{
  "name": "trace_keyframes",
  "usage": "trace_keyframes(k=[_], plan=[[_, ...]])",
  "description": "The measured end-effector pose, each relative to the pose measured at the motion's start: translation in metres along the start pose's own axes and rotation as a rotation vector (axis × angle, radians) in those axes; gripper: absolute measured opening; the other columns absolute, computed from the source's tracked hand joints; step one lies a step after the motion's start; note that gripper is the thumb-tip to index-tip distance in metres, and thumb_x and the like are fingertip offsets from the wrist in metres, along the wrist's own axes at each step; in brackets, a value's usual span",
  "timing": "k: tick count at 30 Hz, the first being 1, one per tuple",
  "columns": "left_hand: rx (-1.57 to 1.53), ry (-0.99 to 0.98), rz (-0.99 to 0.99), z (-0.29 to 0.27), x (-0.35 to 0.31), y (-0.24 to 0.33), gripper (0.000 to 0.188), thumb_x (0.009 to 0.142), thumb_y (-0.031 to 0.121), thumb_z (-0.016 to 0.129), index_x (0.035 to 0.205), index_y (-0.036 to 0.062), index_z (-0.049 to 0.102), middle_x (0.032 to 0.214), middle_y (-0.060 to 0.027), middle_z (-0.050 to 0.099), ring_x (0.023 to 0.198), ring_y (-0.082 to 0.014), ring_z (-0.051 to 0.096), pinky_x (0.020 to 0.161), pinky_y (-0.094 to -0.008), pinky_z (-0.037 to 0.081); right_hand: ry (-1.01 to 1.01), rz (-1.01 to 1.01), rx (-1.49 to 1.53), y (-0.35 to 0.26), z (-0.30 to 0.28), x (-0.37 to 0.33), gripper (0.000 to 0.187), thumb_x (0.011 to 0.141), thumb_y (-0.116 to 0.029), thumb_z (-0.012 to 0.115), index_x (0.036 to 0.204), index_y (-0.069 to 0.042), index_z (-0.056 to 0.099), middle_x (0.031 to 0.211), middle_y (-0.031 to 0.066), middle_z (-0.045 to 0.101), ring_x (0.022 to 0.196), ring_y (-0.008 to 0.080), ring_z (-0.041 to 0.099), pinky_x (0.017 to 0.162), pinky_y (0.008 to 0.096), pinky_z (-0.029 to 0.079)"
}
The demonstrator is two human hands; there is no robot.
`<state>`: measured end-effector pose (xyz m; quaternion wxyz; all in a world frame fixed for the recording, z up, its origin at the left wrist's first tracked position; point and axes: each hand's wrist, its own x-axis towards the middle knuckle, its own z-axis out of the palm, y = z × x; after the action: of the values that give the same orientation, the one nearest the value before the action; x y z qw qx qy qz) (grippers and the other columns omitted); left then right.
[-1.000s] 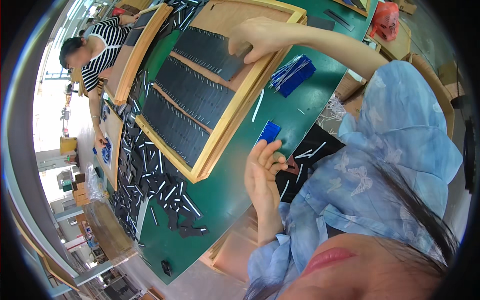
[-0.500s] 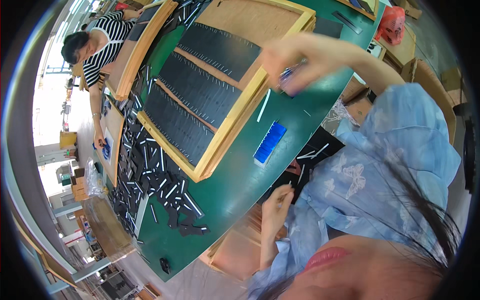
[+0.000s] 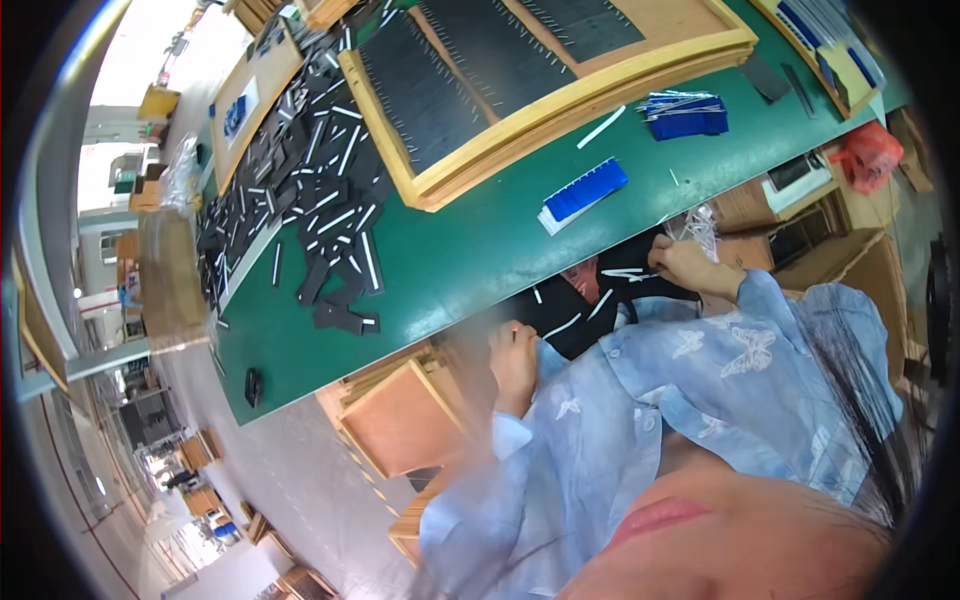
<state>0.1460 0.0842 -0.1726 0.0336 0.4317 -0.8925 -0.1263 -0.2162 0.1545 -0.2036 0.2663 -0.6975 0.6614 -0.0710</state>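
A black cloth (image 3: 570,325) lies across my lap below the table edge, with several loose white strips (image 3: 628,275) on it. My right hand (image 3: 690,265) is at the cloth's right end, fingers curled and pinched at its edge. Beside the cloth's left end my left hand (image 3: 514,365) is closed, its fingers bent inward; what they hold, if anything, is hidden. On the green table just beyond lie a row of blue pieces with white edges (image 3: 588,190) and a stack of blue pieces with thin pale pins (image 3: 686,116).
A wooden frame (image 3: 580,95) holding black sheets edged with pins rests on the green table (image 3: 440,270). Black pieces with white strips (image 3: 320,180) are heaped at left. A red plastic bag (image 3: 868,158) and cardboard boxes stand at right; wooden panels (image 3: 400,415) lean below the table.
My right hand has come down from over the table to the black cloth, uncovering the blue stack. My left hand has stayed low near the lap. The view has turned and the co-worker is out of sight.
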Motion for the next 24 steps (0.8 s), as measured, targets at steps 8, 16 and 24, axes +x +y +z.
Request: trace_keyframes(k=[8,16,24], plan=[[-0.282,0.060,0.065,-0.018,-0.007,0.002,0.007,0.081,0.010,0.061,0.088,0.0082,0.060,0.098,-0.0103,0.061,0.094,-0.0321,0.055,0.079,-0.0381,0.047,-0.070,-0.066,0.368,0.007,-0.016,-0.001,0.012,0.072,-0.009,0.067,0.082,-0.006,0.062,0.076,0.0075,0.062,0.070,0.0235,0.061,0.062,0.0354,0.047],[-0.841,-0.326,-0.383,-0.021,-0.021,-0.024,0.009,0.086,0.012,0.060,0.088,0.0031,0.061,0.075,-0.0064,0.061,0.069,-0.0164,0.057,0.065,-0.0288,0.046,-0.412,-0.144,0.571,0.016,-0.023,-0.009,0.012,0.074,-0.011,0.069,0.082,-0.003,0.065,0.070,0.0044,0.064,0.065,0.0146,0.059,0.060,0.0302,0.046],[-1.048,-0.471,-0.236,-0.038,-0.019,-0.014,0.014,0.087,0.013,0.062,0.094,0.0007,0.062,0.083,-0.0041,0.063,0.078,-0.0102,0.057,0.072,-0.0248,0.046,-0.441,-0.136,0.535,0.004,-0.006,-0.029,0.014,0.075,-0.017,0.068,0.085,-0.007,0.067,0.072,0.0055,0.065,0.066,0.0186,0.061,0.060,0.0331,0.046]])
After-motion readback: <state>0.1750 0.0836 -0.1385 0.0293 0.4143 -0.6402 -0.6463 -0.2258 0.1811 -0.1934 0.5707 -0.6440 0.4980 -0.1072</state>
